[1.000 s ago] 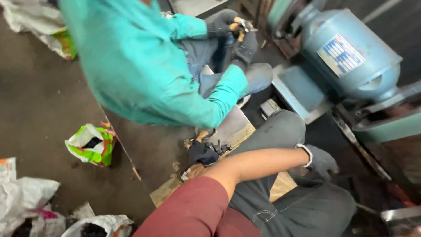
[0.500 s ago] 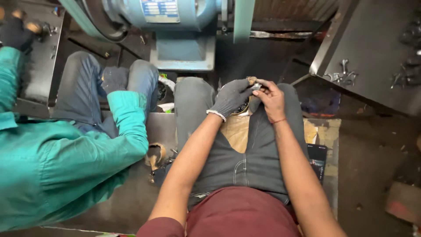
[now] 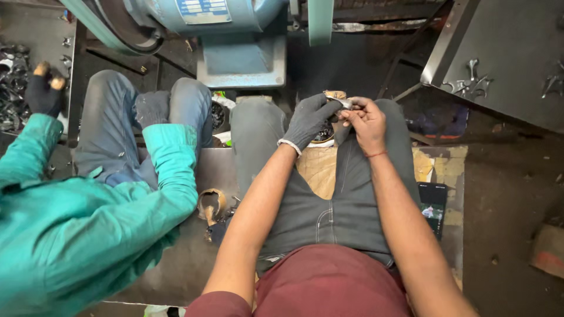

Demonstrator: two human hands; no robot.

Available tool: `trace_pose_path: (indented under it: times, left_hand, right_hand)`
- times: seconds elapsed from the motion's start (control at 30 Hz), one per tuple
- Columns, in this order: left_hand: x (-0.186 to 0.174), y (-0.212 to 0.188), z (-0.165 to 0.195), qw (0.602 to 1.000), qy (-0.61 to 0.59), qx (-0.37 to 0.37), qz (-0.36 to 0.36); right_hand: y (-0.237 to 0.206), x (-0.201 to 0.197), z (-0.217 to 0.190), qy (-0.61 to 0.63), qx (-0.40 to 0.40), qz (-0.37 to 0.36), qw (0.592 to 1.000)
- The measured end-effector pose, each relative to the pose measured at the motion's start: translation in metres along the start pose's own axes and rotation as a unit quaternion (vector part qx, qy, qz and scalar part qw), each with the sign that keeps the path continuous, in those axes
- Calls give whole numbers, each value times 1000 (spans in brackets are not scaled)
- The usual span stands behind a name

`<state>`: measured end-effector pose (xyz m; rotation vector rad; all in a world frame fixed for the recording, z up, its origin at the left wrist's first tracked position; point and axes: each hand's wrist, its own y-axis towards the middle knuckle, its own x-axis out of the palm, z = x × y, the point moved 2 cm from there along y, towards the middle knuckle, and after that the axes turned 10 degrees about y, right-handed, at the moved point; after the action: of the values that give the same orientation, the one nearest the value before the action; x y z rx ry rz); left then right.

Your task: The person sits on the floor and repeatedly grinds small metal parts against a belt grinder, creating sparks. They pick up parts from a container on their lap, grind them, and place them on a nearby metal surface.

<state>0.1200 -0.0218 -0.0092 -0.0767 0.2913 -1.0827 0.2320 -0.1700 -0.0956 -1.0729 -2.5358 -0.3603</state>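
My left hand [image 3: 309, 119] wears a dark grey knit glove and rests above my left knee. My bare right hand [image 3: 364, 120], with a red thread at the wrist, meets it between my knees. Both hands pinch a small shiny metal piece [image 3: 342, 103] between their fingertips. I sit in grey trousers and a maroon shirt on cardboard [image 3: 320, 170].
A person in a teal shirt [image 3: 76, 229] sits at my left, one gloved hand [image 3: 41, 91] reaching toward a heap of metal parts [image 3: 12, 70]. A blue motor machine [image 3: 223, 23] stands ahead. A grey metal tray [image 3: 517, 64] with small parts lies right. A phone [image 3: 433, 205] lies beside my right thigh.
The view swung from the person at my left to my own lap. My hands came together on the small metal piece and hold there.
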Motion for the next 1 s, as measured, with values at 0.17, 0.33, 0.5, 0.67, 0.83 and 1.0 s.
trace_pose_path:
  times: [0.17, 0.33, 0.5, 0.67, 0.83, 1.0]
  left_hand:
    - [1, -1, 7, 996, 52, 58, 35]
    - [-7, 5, 23, 987, 133, 20, 86]
    - [-31, 31, 33, 984, 164, -27, 60]
    - [-37, 64, 15, 992, 77, -87, 57]
    - [-26, 87, -2, 988, 34, -113, 101]
    - [-24, 103, 1, 979, 26, -142, 146]
  right_hand:
    - [3, 5, 6, -22, 55, 4, 998]
    - [28, 10, 2, -36, 121, -43, 991]
    - [63, 16, 2, 36, 140, -119, 982]
    - [89, 21, 45, 57, 179, -60, 980]
    - [114, 10, 72, 36, 182, -43, 982]
    - [131, 4, 77, 53, 174, -22, 983]
